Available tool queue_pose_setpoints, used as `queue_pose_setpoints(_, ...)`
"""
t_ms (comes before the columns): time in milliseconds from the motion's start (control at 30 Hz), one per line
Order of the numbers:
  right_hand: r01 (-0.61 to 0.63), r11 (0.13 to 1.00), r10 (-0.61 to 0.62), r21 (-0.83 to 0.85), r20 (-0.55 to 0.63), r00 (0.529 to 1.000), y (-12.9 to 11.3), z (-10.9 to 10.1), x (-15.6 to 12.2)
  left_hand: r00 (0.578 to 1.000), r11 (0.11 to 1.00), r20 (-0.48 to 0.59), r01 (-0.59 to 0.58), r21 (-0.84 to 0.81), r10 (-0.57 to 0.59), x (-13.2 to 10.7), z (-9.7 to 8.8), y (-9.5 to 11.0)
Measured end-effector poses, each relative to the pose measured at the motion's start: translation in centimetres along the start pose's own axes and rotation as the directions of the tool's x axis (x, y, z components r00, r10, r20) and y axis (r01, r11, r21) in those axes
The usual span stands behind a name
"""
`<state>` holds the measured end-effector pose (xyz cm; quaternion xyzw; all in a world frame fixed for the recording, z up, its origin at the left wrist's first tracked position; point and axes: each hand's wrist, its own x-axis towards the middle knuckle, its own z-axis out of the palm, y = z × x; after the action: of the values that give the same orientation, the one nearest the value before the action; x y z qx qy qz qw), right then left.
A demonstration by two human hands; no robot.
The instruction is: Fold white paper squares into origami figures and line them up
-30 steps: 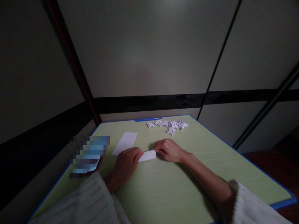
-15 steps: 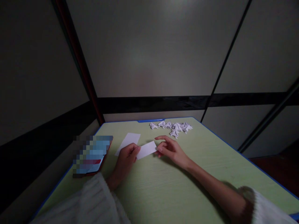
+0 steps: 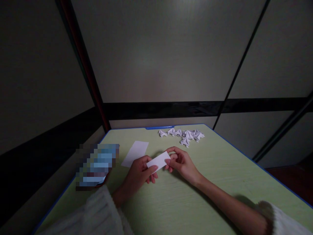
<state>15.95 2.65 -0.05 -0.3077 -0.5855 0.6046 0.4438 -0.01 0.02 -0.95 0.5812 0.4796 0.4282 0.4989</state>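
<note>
A small white paper rectangle (image 3: 159, 161) is held tilted above the table between both hands. My left hand (image 3: 141, 169) pinches its left end, with the thumb on top and the fingers beneath. At the right end, my right hand (image 3: 181, 163) grips the paper, thumb on its face and index finger along the upper corner. Behind my left hand lies a larger white sheet of paper (image 3: 136, 151), flat on the table. Several folded white paper figures (image 3: 188, 134) sit in a cluster beyond my right hand.
The pale green table (image 3: 215, 176) has a blue edge. On its left side lies a phone-like or tablet-like device (image 3: 100, 164), blurred by pixelation. A panelled wall (image 3: 158, 65) with a black band stands right behind the table.
My right thumb has moved onto the paper's face, and my left thumb reaches further over it. The paper shows a narrower shape than before. The camera view has shifted slightly.
</note>
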Motion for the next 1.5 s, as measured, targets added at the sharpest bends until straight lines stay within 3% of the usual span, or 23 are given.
queue_pose_setpoints(233, -0.003, 1.000, 0.004, 0.011, -0.011, 1.000, 0.1, -0.1, 0.2, 1.000, 1.000, 0.005, -0.008, -0.012, 0.009, 0.0, 0.0, 0.0)
queue_pose_setpoints(533, -0.019, 1.000, 0.020, -0.006, 0.040, 0.999, 0.1, 0.0, 0.1, 0.993, 0.998, -0.102, -0.058, -0.032, 0.055, 0.2, -0.2, 0.8)
queue_pose_setpoints(933, -0.031, 0.999, 0.031, 0.030, 0.016, 0.999, 0.0, 0.1, 0.0, 0.988, 0.994, -0.147, -0.063, -0.093, 0.049, 0.3, -0.5, 0.6)
queue_pose_setpoints(1033, -0.002, 1.000, 0.003, 0.030, -0.027, 1.000, 0.0, 0.1, 0.0, 0.994, 0.995, -0.105, -0.028, -0.100, 0.018, 0.3, -0.4, 0.5)
queue_pose_setpoints(1133, 0.052, 0.998, -0.050, 0.023, -0.074, 0.996, -0.2, 0.1, -0.1, 1.000, 0.998, 0.028, 0.013, -0.059, -0.011, 0.0, -0.1, 0.4)
queue_pose_setpoints(1300, 0.041, 0.998, -0.041, 0.056, -0.001, 0.999, -0.4, 0.3, -0.2, 0.972, 0.998, 0.226, 0.064, -0.015, -0.059, -0.7, 0.6, 0.3)
queue_pose_setpoints(1400, -0.011, 1.000, 0.010, 0.011, 0.098, 0.995, -0.2, 0.5, -0.3, 0.976, 0.997, 0.216, 0.052, -0.056, -0.038, -0.8, 0.8, 0.2)
queue_pose_setpoints(1500, -0.043, 0.995, 0.056, -0.085, 0.160, 0.985, 0.1, 0.6, -0.4, 0.993, 0.998, 0.114, 0.020, -0.054, -0.013, -0.6, 0.7, 0.2)
